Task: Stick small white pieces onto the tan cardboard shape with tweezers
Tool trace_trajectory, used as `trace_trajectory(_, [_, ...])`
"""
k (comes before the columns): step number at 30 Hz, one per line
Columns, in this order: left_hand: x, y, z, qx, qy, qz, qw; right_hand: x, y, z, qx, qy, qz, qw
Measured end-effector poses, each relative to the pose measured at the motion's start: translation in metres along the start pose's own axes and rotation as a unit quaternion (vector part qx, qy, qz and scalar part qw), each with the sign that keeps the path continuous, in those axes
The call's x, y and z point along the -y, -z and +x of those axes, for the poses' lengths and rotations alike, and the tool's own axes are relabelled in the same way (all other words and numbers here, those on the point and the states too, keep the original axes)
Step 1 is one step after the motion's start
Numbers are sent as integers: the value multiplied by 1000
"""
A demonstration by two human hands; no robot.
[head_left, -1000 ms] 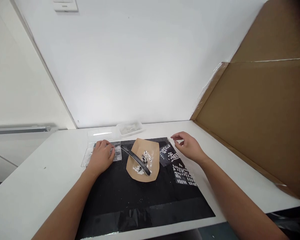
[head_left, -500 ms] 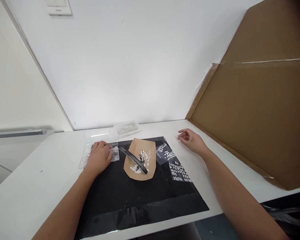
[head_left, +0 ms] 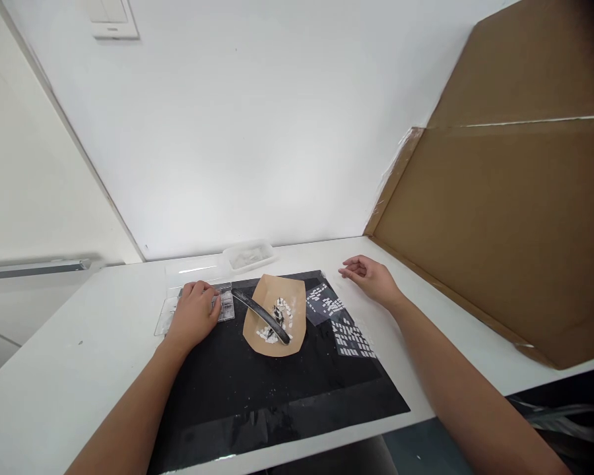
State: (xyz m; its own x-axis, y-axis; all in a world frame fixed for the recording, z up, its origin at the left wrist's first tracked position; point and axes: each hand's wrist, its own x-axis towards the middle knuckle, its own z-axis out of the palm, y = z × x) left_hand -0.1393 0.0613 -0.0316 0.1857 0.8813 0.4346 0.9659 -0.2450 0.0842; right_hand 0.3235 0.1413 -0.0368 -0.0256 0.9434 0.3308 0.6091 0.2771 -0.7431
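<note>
My left hand [head_left: 194, 313] rests over a clear plastic compartment box [head_left: 226, 310], its fingers bent across the top and its thumb at the near side; the palm hides part of the box. To the right of it, a brown paper tray [head_left: 297, 297] holds small white pieces [head_left: 283, 309] and dark scraps. A curved black strip resembling a nail file [head_left: 261, 315] lies across the tray. Over the table's back right part hovers my right hand [head_left: 371, 277], fingers loosely curved and slightly apart, with nothing visible in them. Two dark sheets [head_left: 354, 340] bearing white rectangles lie nearest to it.
A black mat [head_left: 277, 396] lies under the tray on the white table [head_left: 79, 396]. Against the wall stands a shallow translucent container [head_left: 247, 256] with pale contents. A tall cardboard panel [head_left: 499, 231] bounds the right side.
My right hand has shifted slightly left, and the small pale bit at its fingertips no longer shows. My left hand stays on the box. The view has turned slightly.
</note>
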Motion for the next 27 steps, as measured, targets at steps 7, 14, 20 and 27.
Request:
trace_trajectory(7, [-1, -1, 0, -6, 7, 0, 1000, 11, 1, -2, -21, 20, -87, 996])
trace_trajectory(14, [-3, 2, 0, -21, 3, 2, 1000, 12, 2, -3, -25, 0, -84, 996])
trace_trajectory(20, [-2, 1, 1, -26, 9, 5, 1000, 11, 1, -2, -37, 15, -71, 997])
trace_trajectory(27, [-3, 0, -1, -18, 17, 18, 1000, 11, 1, -2, -51, 30, -96, 994])
